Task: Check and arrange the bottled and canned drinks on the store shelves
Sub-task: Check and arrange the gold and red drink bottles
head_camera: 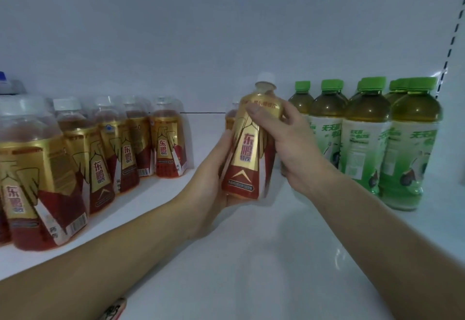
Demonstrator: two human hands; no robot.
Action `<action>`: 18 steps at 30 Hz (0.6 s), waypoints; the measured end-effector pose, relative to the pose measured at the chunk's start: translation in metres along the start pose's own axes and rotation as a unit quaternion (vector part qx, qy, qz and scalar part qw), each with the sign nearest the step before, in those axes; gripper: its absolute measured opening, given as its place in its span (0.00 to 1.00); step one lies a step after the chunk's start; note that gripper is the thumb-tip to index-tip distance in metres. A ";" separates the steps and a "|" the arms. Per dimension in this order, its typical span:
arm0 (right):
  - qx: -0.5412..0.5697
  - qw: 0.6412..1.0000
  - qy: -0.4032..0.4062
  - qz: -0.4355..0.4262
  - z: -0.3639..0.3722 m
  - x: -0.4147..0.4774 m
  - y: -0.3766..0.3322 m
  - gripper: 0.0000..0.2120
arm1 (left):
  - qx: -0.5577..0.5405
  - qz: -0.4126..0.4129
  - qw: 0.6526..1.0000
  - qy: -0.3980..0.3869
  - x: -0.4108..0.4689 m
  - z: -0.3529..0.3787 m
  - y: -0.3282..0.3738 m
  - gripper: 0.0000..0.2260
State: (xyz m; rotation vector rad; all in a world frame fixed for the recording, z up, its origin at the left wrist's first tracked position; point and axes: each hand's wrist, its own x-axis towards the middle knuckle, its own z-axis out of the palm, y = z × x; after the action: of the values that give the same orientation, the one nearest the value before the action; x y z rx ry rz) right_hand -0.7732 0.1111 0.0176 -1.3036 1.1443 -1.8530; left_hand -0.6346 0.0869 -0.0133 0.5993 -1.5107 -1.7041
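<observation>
I hold a gold-and-red energy drink bottle with a white cap, tilted slightly, above the middle of the white shelf. My left hand cups its base and left side. My right hand wraps its upper body from the right, thumb across the front. A row of several matching gold-and-red bottles stands at the left. Another such bottle peeks out behind the held one. Several green-capped tea bottles stand at the right.
A blue-capped bottle shows at the far left edge. The shelf's back wall is plain white. A slotted upright rail runs along the right side. Bare shelf lies in front of the held bottle.
</observation>
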 end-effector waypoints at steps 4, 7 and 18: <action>-0.006 1.000 -0.022 0.001 0.001 0.001 0.002 0.33 | 0.034 0.026 0.999 0.012 0.002 -0.001 -0.004 0.27; 0.058 0.992 -0.090 0.064 0.001 0.002 0.001 0.32 | -0.039 -0.016 0.999 -0.032 -0.005 -0.005 0.002 0.33; 0.021 0.995 -0.088 0.048 0.004 0.001 -0.001 0.31 | -0.017 0.012 1.000 -0.021 -0.008 -0.007 0.000 0.32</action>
State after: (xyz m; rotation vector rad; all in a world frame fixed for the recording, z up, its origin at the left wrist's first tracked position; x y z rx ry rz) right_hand -0.7701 0.1097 0.0196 -1.3355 1.0505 -1.6486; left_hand -0.6237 0.0889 -0.0156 0.5300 -1.5089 -1.7300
